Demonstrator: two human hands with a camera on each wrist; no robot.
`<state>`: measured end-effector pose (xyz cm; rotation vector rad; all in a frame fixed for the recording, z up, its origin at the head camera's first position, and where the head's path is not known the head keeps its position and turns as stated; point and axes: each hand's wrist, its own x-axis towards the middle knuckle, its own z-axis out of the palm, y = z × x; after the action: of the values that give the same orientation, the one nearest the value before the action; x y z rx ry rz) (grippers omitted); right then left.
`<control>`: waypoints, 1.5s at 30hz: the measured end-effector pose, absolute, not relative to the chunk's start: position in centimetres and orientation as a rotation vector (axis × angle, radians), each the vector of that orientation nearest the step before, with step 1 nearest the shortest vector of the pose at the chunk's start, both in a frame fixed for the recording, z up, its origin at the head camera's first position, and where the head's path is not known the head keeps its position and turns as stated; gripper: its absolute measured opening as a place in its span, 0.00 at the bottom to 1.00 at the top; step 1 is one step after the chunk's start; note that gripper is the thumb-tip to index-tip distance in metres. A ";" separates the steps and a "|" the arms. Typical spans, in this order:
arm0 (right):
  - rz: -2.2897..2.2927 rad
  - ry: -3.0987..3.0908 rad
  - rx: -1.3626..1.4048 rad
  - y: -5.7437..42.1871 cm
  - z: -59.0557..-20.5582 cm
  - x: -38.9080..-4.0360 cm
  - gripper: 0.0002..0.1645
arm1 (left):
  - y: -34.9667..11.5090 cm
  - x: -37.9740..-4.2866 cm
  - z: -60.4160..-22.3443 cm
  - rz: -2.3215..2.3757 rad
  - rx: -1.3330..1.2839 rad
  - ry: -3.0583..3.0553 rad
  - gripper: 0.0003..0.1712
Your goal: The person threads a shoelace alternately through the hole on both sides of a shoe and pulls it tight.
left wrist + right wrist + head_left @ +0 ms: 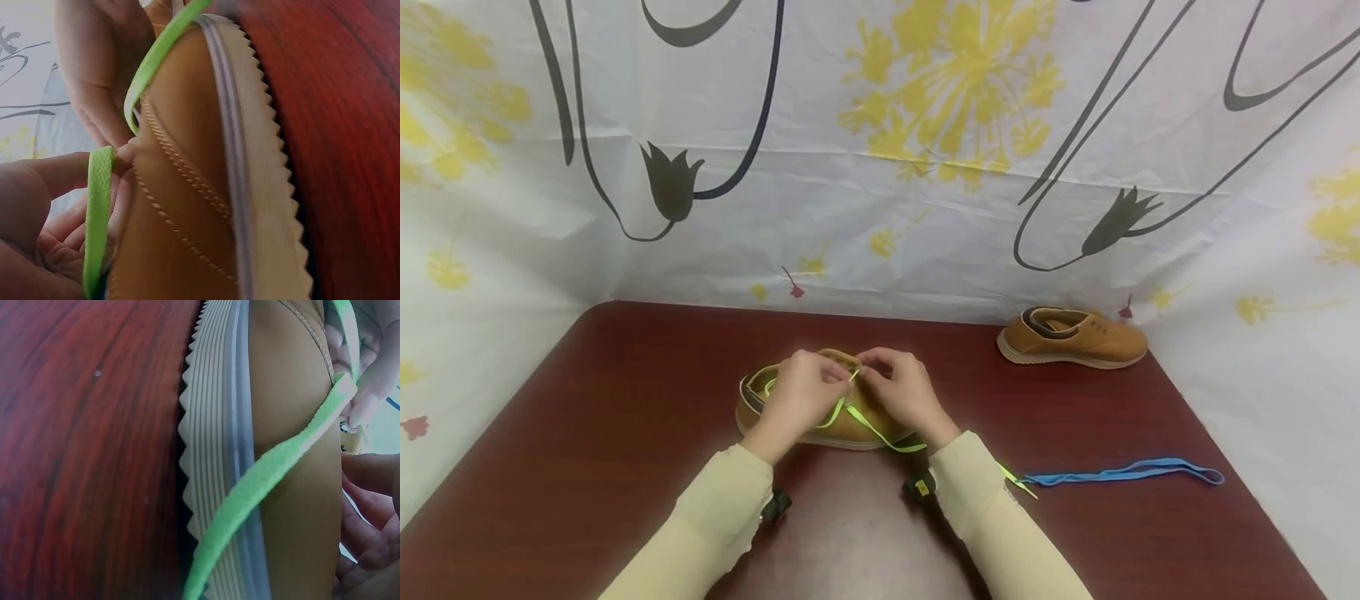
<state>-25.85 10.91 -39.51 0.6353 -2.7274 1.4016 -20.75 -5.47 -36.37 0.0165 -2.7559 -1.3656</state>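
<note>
A tan shoe rests on the table beneath both hands, toe to the right, with a neon-green shoelace at its eyelets. My left hand pinches the lace near its tip, close over the eyelets. In the left wrist view a strand of green lace hangs across that hand's fingers. My right hand has its thumb and index finger at the shoe's lacing flap and grips the edge there; the shoe's side partly hides its fingers in the right wrist view. Another lace length crosses the sole.
A second tan shoe stands at the table's back right corner, with no lace visible in it. On the right lies a looped blue lace, beside a green lace end. Patterned white sheeting borders the dark red table.
</note>
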 end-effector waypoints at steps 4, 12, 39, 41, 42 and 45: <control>1.404 -2.741 0.620 10.7 -39.4 -25.9 0.08 | -5.6 -21.0 -36.7 -1.361 0.049 -2.750 0.06; 1.417 -2.741 0.617 10.8 -39.7 -26.2 0.08 | -5.7 -21.8 -37.2 -1.378 0.109 -2.747 0.07; 1.587 -2.763 0.624 11.4 -39.5 -26.3 0.10 | -4.9 -21.9 -37.8 -1.329 0.212 -2.701 0.07; 1.599 -2.751 0.633 11.4 -39.5 -26.3 0.10 | -5.0 -21.9 -37.8 -1.334 0.216 -2.704 0.06; 1.609 -2.746 0.637 11.4 -39.5 -26.3 0.11 | -5.0 -21.9 -37.8 -1.337 0.220 -2.706 0.06; 1.624 -2.737 0.658 11.4 -39.6 -26.3 0.12 | -5.0 -22.0 -37.9 -1.336 0.225 -2.718 0.06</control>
<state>-26.33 11.43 -39.62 0.6581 -2.7372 1.6238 -22.00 -4.96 -37.93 0.2246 -2.7184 -1.3355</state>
